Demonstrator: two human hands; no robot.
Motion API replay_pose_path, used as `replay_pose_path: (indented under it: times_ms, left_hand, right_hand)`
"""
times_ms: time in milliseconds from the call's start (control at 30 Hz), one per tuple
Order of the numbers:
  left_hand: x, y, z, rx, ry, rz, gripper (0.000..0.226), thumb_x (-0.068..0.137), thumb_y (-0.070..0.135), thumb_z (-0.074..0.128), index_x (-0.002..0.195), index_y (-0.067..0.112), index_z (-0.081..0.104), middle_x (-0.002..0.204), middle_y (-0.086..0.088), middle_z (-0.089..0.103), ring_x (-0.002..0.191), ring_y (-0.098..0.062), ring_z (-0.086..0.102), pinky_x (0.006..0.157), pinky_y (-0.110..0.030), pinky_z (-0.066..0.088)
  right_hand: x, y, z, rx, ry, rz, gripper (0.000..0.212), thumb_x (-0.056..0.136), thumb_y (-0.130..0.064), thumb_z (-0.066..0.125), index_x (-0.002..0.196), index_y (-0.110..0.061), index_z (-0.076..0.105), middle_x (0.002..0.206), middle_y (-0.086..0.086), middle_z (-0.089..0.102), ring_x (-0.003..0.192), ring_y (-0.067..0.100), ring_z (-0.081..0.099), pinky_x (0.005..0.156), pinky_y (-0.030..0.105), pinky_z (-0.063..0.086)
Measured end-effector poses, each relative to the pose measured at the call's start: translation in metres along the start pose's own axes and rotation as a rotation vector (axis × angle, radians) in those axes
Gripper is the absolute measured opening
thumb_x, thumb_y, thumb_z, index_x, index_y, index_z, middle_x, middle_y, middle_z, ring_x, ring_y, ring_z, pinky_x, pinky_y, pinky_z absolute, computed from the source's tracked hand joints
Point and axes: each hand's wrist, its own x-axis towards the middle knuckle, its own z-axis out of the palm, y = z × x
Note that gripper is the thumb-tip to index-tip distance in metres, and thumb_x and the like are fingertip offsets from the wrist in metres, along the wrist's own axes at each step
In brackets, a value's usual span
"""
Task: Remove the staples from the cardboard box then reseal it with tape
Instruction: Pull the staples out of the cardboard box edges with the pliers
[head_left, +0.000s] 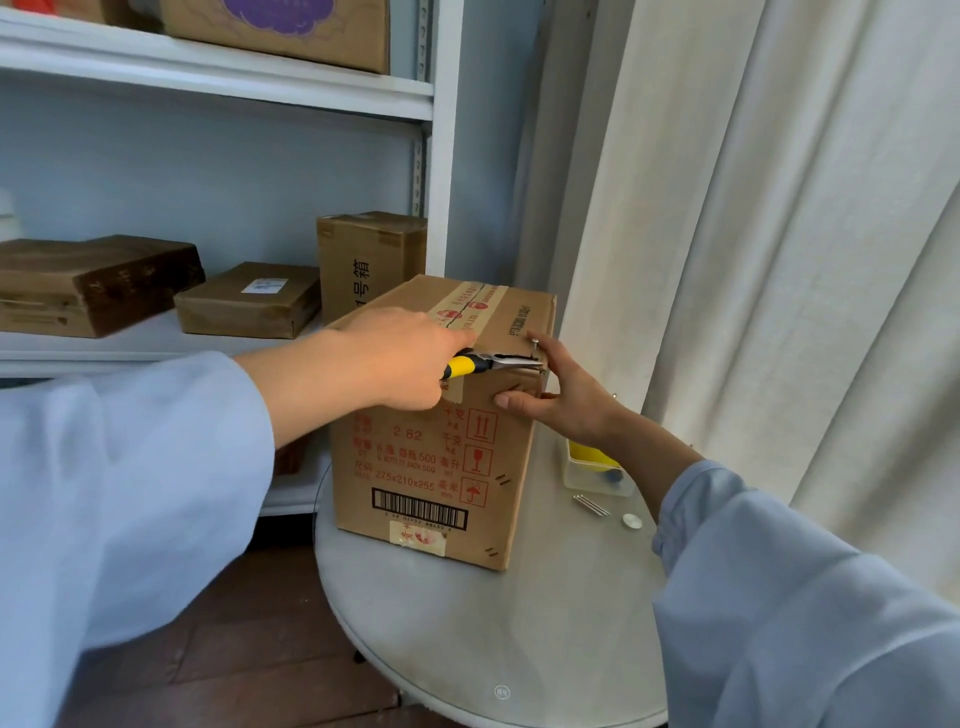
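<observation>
A brown cardboard box (431, 467) with red print and a barcode stands upright on a round white table (467, 623). Printed tape runs along its top seam. My left hand (395, 358) grips yellow-and-black pliers (493, 364), whose jaws reach the box's upper right edge near my right fingertips. My right hand (561, 395) steadies that corner, thumb pressed on the front face and fingers on the top edge. Dark staples (502, 479) show along the box's right front edge.
A small clear tray (597, 475) with yellow and blue items sits on the table right of the box, with thin metal pieces (591, 505) and a small round disc (630, 521) beside it. White shelves (218, 93) with parcels stand behind. A curtain (779, 260) hangs at right.
</observation>
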Motion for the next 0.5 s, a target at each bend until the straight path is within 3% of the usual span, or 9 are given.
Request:
replay_pose_path:
  times_ms: [100, 267, 500]
  left_hand:
    - [-0.002, 0.002, 0.009, 0.04, 0.055, 0.016, 0.064, 0.092, 0.021, 0.048, 0.147, 0.036, 0.021, 0.138, -0.005, 0.051, 0.102, -0.025, 0.06, 0.065, -0.031, 0.047]
    - [-0.005, 0.009, 0.017, -0.05, 0.086, -0.054, 0.061, 0.09, 0.019, 0.048, 0.145, 0.037, 0.028, 0.138, -0.006, 0.051, 0.106, -0.029, 0.058, 0.068, -0.032, 0.048]
    - [-0.011, 0.019, 0.033, -0.2, 0.137, -0.143, 0.071, 0.09, 0.019, 0.048, 0.15, 0.038, 0.015, 0.15, -0.005, 0.037, 0.119, -0.031, 0.053, 0.078, -0.039, 0.053]
  right_hand:
    - [0.001, 0.0, 0.0, 0.006, -0.007, 0.003, 0.094, 0.078, -0.045, 0.073, 0.15, -0.033, 0.013, 0.149, 0.003, 0.036, 0.134, 0.029, 0.04, 0.113, 0.046, 0.034]
    - [0.001, 0.003, 0.001, 0.011, 0.0, 0.013, 0.096, 0.077, -0.046, 0.074, 0.15, -0.032, 0.014, 0.147, 0.004, 0.04, 0.133, 0.029, 0.042, 0.112, 0.048, 0.035]
    - [0.0, 0.001, 0.001, 0.003, 0.001, 0.016, 0.094, 0.077, -0.044, 0.075, 0.149, -0.032, 0.016, 0.144, 0.002, 0.044, 0.131, 0.027, 0.044, 0.111, 0.047, 0.036]
